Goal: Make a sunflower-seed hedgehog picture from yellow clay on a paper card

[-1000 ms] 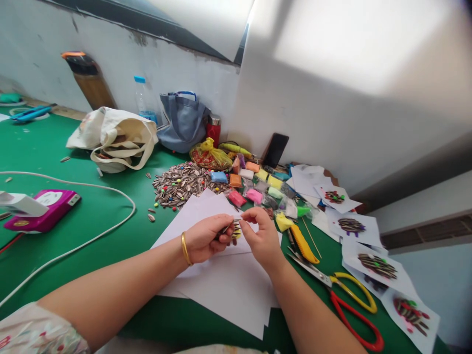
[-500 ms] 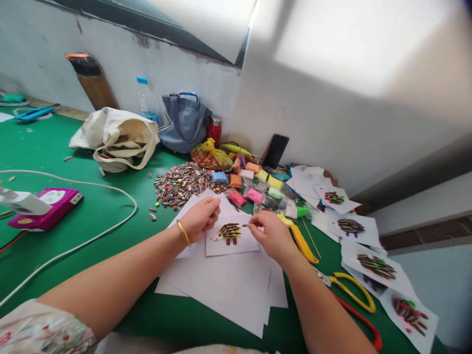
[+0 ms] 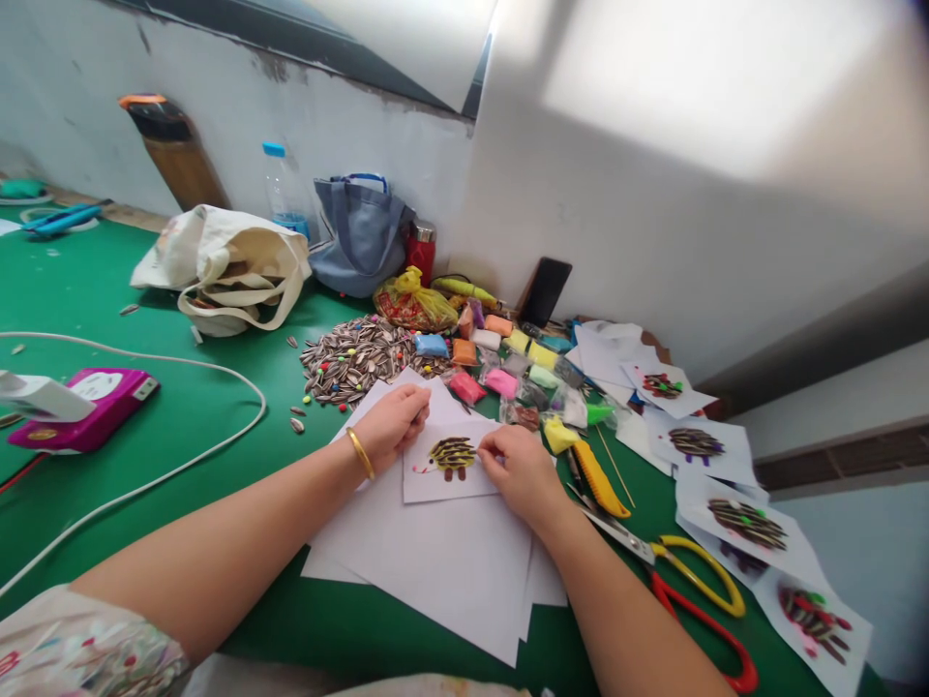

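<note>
A small white card (image 3: 425, 489) lies on a stack of white paper (image 3: 457, 552). On it is a hedgehog figure (image 3: 451, 459) with a yellow body, dark seeds on its back and brown feet. My left hand (image 3: 396, 421), with a gold bangle at the wrist, is curled closed at the card's upper left; what it holds, if anything, is hidden. At the figure's right side, my right hand (image 3: 514, 467) has thumb and forefinger pinched together, and whatever is between the tips is too small to make out.
Beyond the paper are a seed pile (image 3: 355, 363) and colored clay packets (image 3: 500, 382). Right of my right arm lie a yellow cutter (image 3: 601, 479) and scissors (image 3: 657, 552). Finished cards (image 3: 751, 523) line the right edge. A white cable (image 3: 218, 366) crosses the left.
My right hand has moved left, up to the hedgehog's right side, and the dark seed seen at its fingertips no longer shows. My left hand stays curled in nearly the same place.
</note>
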Demonstrator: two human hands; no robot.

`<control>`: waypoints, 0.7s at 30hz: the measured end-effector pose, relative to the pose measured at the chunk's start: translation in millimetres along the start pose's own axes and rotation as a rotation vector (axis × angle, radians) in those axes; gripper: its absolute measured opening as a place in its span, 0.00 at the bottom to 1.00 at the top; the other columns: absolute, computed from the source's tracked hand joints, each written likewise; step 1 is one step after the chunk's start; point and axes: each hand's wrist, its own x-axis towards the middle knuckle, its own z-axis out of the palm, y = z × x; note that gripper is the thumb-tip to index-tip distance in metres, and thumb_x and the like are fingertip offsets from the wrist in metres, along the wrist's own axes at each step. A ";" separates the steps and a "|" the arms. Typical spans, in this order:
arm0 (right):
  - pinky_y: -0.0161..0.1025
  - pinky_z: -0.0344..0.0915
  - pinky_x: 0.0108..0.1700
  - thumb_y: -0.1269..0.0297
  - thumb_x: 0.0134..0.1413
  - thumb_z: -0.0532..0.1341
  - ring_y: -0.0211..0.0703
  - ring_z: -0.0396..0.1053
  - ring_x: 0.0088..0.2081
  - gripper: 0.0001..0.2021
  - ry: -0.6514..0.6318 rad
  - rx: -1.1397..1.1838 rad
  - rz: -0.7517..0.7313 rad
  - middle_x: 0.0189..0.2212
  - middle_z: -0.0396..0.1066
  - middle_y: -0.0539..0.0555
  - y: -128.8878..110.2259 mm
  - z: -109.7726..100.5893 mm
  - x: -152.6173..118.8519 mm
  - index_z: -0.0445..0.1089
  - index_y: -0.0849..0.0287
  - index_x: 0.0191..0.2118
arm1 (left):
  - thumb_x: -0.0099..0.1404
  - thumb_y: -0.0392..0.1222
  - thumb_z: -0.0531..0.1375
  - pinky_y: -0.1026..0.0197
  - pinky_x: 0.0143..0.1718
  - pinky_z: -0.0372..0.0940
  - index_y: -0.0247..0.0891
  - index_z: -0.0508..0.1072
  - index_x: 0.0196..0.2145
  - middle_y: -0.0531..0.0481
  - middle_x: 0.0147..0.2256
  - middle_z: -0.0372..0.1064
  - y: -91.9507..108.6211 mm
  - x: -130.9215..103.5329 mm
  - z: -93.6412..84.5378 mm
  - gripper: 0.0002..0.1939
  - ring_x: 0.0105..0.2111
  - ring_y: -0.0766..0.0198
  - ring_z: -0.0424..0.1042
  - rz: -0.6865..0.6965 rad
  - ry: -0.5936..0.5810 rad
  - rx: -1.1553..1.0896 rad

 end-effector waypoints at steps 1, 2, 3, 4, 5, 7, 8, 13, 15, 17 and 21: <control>0.38 0.57 0.38 0.72 0.54 0.61 0.42 0.65 0.34 0.05 0.000 -0.004 -0.005 0.27 0.70 0.50 -0.2 0.9 0.0 0.71 0.57 0.29 | 0.64 0.47 0.57 0.71 0.12 0.39 0.38 0.58 0.25 0.59 0.20 0.54 -0.1 0.0 0.0 0.14 0.13 0.77 0.46 0.001 -0.001 -0.001; 0.38 0.57 0.38 0.72 0.54 0.61 0.42 0.65 0.34 0.05 0.000 -0.009 -0.009 0.27 0.70 0.51 -0.4 1.5 0.1 0.71 0.57 0.29 | 0.64 0.47 0.57 0.71 0.12 0.39 0.38 0.58 0.26 0.59 0.20 0.54 -0.3 0.1 0.0 0.14 0.13 0.77 0.46 0.003 -0.001 -0.002; 0.38 0.57 0.38 0.72 0.54 0.61 0.42 0.65 0.34 0.05 -0.001 -0.014 -0.013 0.27 0.70 0.51 -0.7 2.0 0.2 0.71 0.57 0.29 | 0.64 0.47 0.57 0.71 0.12 0.39 0.38 0.58 0.26 0.59 0.20 0.54 -0.6 0.2 -0.1 0.14 0.13 0.77 0.46 0.004 0.000 -0.002; 0.38 0.57 0.38 0.72 0.54 0.61 0.42 0.65 0.34 0.05 -0.001 -0.020 -0.016 0.27 0.70 0.51 -1.1 2.3 0.2 0.71 0.58 0.29 | 0.64 0.47 0.57 0.71 0.12 0.39 0.39 0.58 0.26 0.59 0.21 0.55 -0.9 0.4 -0.2 0.14 0.13 0.77 0.47 0.003 0.000 -0.001; 0.38 0.57 0.38 0.72 0.54 0.60 0.42 0.65 0.34 0.05 -0.001 -0.027 -0.018 0.27 0.70 0.51 -1.5 2.5 0.3 0.71 0.58 0.29 | 0.64 0.47 0.57 0.71 0.12 0.39 0.39 0.58 0.26 0.59 0.21 0.55 -1.2 0.6 -0.3 0.14 0.13 0.77 0.47 0.001 0.002 0.002; 0.38 0.56 0.38 0.72 0.54 0.60 0.42 0.65 0.34 0.06 0.000 -0.050 -0.019 0.27 0.70 0.51 -2.6 2.5 0.3 0.71 0.58 0.29 | 0.64 0.47 0.57 0.70 0.12 0.38 0.39 0.58 0.26 0.59 0.21 0.55 -1.9 1.0 -0.6 0.14 0.13 0.77 0.47 -0.005 0.005 0.010; 0.38 0.56 0.38 0.72 0.54 0.61 0.42 0.65 0.33 0.06 0.000 -0.064 -0.021 0.27 0.70 0.51 -3.1 2.5 0.3 0.71 0.58 0.29 | 0.64 0.47 0.57 0.70 0.12 0.38 0.39 0.58 0.26 0.59 0.21 0.55 -2.2 1.1 -0.7 0.14 0.13 0.77 0.47 -0.010 0.007 0.013; 0.38 0.56 0.38 0.71 0.55 0.60 0.43 0.65 0.34 0.05 -0.006 -0.144 -0.039 0.27 0.71 0.52 -5.5 2.5 1.2 0.72 0.58 0.29 | 0.63 0.47 0.58 0.71 0.13 0.39 0.38 0.58 0.26 0.59 0.21 0.56 -3.1 1.2 -0.5 0.14 0.13 0.78 0.47 -0.009 0.018 0.007; 0.38 0.55 0.38 0.71 0.56 0.60 0.43 0.66 0.34 0.06 -0.013 -0.170 -0.051 0.27 0.71 0.52 -6.1 2.6 2.0 0.72 0.58 0.29 | 0.63 0.47 0.58 0.71 0.13 0.39 0.38 0.59 0.26 0.59 0.21 0.56 -3.4 1.3 -0.5 0.14 0.13 0.78 0.47 -0.010 0.021 0.008; 0.39 0.55 0.38 0.71 0.56 0.60 0.43 0.66 0.34 0.06 -0.024 -0.193 -0.061 0.27 0.71 0.52 -6.8 2.7 2.7 0.72 0.58 0.29 | 0.63 0.47 0.58 0.72 0.13 0.39 0.38 0.59 0.27 0.59 0.21 0.56 -3.6 1.4 -0.4 0.14 0.13 0.78 0.48 -0.016 0.024 0.010; 0.39 0.55 0.38 0.71 0.56 0.60 0.44 0.66 0.34 0.06 -0.044 -0.228 -0.069 0.28 0.72 0.54 -8.7 2.5 4.3 0.72 0.59 0.29 | 0.63 0.47 0.58 0.72 0.12 0.40 0.38 0.59 0.27 0.59 0.21 0.57 -3.2 1.2 0.1 0.14 0.12 0.78 0.48 -0.015 0.027 0.010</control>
